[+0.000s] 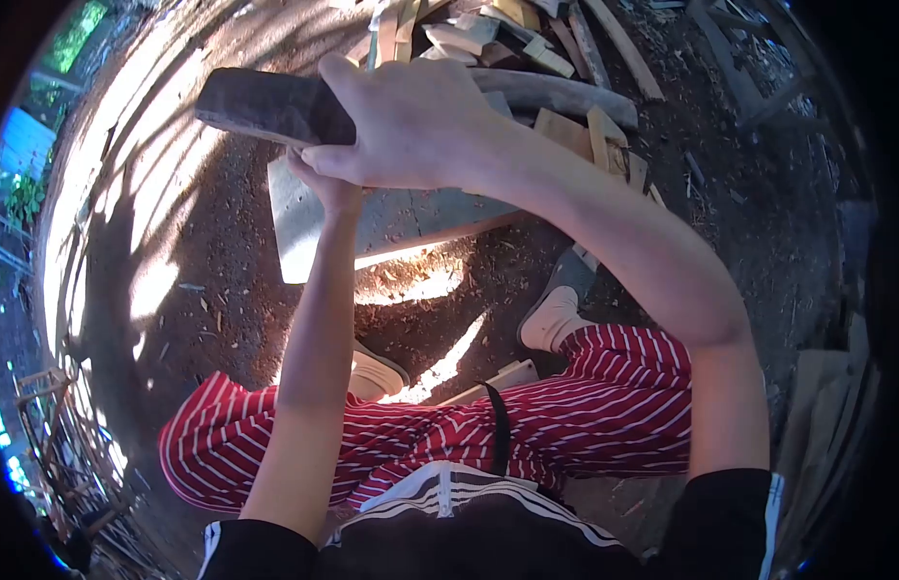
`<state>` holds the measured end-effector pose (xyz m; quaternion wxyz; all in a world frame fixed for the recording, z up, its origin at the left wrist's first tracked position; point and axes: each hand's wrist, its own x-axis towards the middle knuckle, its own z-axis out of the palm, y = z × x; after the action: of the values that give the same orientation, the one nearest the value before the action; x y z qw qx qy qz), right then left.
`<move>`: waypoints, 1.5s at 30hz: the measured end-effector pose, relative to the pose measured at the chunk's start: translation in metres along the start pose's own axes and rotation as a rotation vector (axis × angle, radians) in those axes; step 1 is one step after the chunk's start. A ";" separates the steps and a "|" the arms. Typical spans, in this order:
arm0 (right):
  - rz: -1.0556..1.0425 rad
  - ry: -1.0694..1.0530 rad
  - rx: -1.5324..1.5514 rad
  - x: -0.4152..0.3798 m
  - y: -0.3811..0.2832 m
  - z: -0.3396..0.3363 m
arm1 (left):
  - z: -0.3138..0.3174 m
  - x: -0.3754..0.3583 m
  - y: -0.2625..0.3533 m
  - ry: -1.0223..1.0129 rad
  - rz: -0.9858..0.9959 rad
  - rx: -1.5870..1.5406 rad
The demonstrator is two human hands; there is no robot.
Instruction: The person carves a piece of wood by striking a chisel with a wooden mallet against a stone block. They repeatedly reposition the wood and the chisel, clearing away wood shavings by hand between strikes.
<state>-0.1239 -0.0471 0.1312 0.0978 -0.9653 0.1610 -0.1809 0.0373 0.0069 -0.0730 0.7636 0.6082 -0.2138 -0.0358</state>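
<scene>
A dark brown block (pixel 270 104), which looks like wood, is held up in front of me at the upper left. My right hand (pixel 406 121) grips its right end from above, thumb below and fingers over the far side. Under that end, my left hand (pixel 325 182) is closed against the block's lower edge. Most of the left fingers are hidden behind the block and my right hand. Beneath both hands lies a broad grey wooden board or bench top (pixel 420 215), sunlit along its near edge.
Cut wood pieces (pixel 507 43) are heaped beyond the board, with a long curved piece (pixel 556 94) among them. Wood chips litter the dirt floor (pixel 217 271). My feet (pixel 556 319) stand near the board. Stacked sticks (pixel 67 435) are at the left, planks (pixel 817 406) at the right.
</scene>
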 end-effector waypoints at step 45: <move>0.487 -0.134 -0.267 -0.113 0.127 0.150 | -0.023 0.015 0.017 -0.628 -0.145 0.955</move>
<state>-0.2014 -0.1061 -0.0736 0.0206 -0.9124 0.4036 -0.0652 0.0557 0.0277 -0.0570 0.2998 0.8589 -0.3803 -0.1666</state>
